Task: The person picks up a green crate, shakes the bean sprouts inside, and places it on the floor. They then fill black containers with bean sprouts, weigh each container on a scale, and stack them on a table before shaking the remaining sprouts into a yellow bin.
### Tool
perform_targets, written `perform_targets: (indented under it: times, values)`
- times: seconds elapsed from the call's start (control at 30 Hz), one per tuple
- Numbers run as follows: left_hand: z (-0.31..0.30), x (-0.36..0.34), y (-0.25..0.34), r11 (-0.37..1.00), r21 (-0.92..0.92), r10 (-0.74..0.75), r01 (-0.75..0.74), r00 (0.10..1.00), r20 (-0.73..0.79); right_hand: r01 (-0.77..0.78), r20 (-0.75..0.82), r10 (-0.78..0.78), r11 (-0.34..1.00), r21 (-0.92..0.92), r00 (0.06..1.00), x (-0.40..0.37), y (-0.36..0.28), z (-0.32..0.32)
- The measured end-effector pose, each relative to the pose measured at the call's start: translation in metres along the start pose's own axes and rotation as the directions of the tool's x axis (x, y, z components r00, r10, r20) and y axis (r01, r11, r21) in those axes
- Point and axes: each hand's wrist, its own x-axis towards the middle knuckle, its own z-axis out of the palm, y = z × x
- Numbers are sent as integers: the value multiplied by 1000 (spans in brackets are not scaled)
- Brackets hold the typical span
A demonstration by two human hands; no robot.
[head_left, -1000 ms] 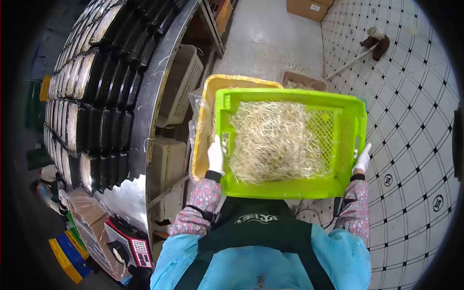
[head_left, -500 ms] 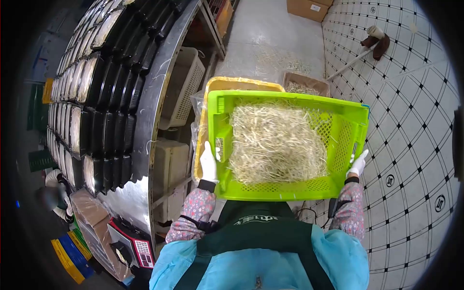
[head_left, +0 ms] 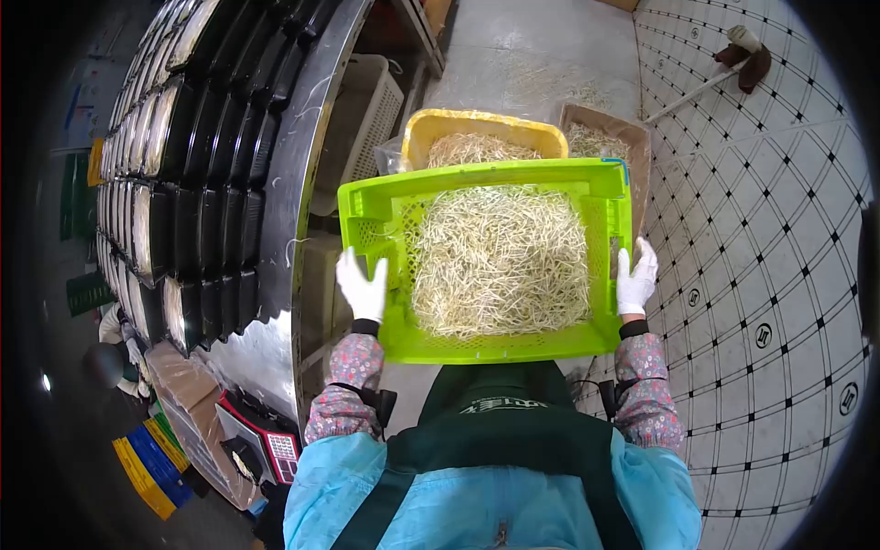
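A bright green perforated crate (head_left: 486,352) sits in front of me, holding a thick heap of pale, thin sprouts (head_left: 500,261). At its left side is my left hand (head_left: 362,286) in a white glove, thumb and fingers apart and not wrapped round the rim. My right hand (head_left: 636,278), also white-gloved, stands upright against the right side with its thumb apart from the fingers. Whether either palm presses on the crate is hard to tell. Behind the crate's far edge shows a yellow bin (head_left: 486,119), with similar sprouts inside.
Stacked black trays (head_left: 215,156) cover a metal table (head_left: 302,137) on the left, with pale crates on the shelf below. A cardboard box (head_left: 642,156) of sprouts stands behind right. Lower left are a red scale (head_left: 280,449) and another person (head_left: 128,353). A pole (head_left: 692,96) lies farther right.
The green crate has shifted left and turned slightly, showing more of the yellow bin and its sprouts. Both hands have moved with it, and their fingers have come off the crate's end handles.
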Motion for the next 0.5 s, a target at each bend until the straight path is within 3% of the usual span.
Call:
perform_targets:
  times: [0.03, 0.1, 0.17, 0.2, 0.23, 0.3, 0.43, 0.5]
  values:
    - [0, -7, 20, 996, -88, 32, -28, 998, 51, 149, -76, -148, 989, 17, 986, 5, -20, -6]
    - [9, -29, 39, 963, -112, 269, -246, 921, 282, 274, 17, -283, 942, 195, 959, 7, -57, -7]
    - [29, -51, 49, 961, -152, 277, -232, 827, 489, 348, 153, -412, 879, 325, 898, 7, -77, 14]
    - [46, -60, 41, 960, -170, 280, -224, 820, 500, 319, 341, -390, 915, 247, 855, 8, -75, 31]
    - [57, -59, 46, 956, -181, 290, -229, 816, 499, 311, 431, -334, 942, 126, 838, 10, -68, 57]
    - [77, -53, 57, 950, -101, 298, -297, 753, 586, 285, 411, -252, 958, -22, 876, 22, -55, 99]
    - [121, -9, 104, 904, -80, 387, -421, 721, 575, 189, 413, -92, 962, -199, 906, 44, -78, 141]
    - [143, 11, 122, 918, -20, 320, -396, 710, 627, 173, 544, -15, 955, -241, 839, 46, -97, 147]
